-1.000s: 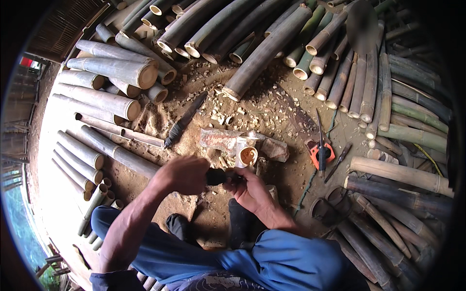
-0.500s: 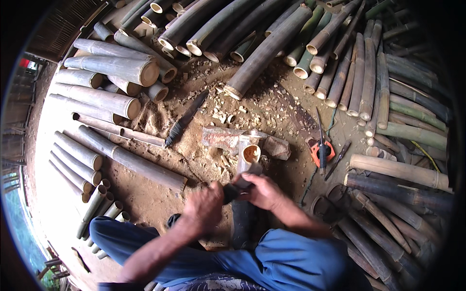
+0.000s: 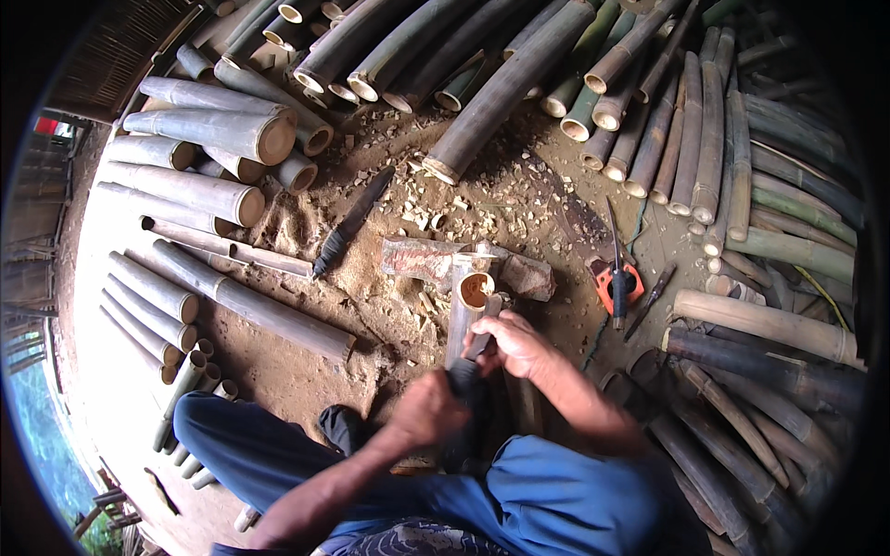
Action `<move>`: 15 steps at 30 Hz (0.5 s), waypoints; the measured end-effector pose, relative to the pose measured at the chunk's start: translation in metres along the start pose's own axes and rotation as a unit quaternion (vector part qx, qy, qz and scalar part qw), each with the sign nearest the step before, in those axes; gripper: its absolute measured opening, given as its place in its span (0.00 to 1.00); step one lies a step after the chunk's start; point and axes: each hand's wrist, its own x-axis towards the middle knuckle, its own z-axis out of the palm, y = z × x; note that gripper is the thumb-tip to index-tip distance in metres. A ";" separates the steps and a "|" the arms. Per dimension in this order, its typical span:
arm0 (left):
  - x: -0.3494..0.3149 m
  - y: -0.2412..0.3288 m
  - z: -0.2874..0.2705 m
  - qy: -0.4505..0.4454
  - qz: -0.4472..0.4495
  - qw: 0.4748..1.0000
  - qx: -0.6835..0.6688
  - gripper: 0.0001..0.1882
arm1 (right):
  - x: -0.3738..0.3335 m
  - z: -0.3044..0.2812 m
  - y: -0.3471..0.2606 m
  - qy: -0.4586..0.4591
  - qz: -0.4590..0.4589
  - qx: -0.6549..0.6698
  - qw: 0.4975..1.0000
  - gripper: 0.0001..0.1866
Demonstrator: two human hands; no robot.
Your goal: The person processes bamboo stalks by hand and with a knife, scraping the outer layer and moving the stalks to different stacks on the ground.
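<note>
In front of my lap, a bamboo tube point(image 3: 458, 326) leans with its pale open end up against a rough wooden block point(image 3: 422, 260). My left hand point(image 3: 428, 408) is closed round the dark wrapped handle of a knife point(image 3: 463, 374). My right hand point(image 3: 512, 345) is also closed on the knife, its fingers round the grey blade close to the tube's rim. The blade slants up and away beside the open end. Fingers cover part of it, so whether its edge touches the bamboo is unclear.
Wood chips point(image 3: 436, 199) litter the ground beyond the block. A second knife point(image 3: 350, 227) with a wrapped handle lies left. Right of the block are an orange tool point(image 3: 618, 285) and a thin dark tool point(image 3: 652, 301). Bamboo poles point(image 3: 209, 134) lie in stacks on the left, far and right sides.
My left hand has shifted right and slightly nearer, and my right hand a little farther away. The knife has swung from a flatter slant to a steeper one beside the tube.
</note>
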 end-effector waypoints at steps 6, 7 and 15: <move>-0.005 0.040 0.041 0.050 -0.061 0.989 -0.126 0.34 | 0.007 -0.016 0.009 0.092 -0.046 -0.172 0.980 0.13; -0.008 0.032 0.031 0.032 -0.040 0.988 -0.148 0.34 | 0.003 -0.010 0.017 0.107 -0.059 -0.173 0.977 0.13; 0.010 -0.027 -0.080 0.136 -0.019 0.989 0.060 0.23 | 0.039 0.054 0.024 0.030 -0.127 0.124 0.984 0.12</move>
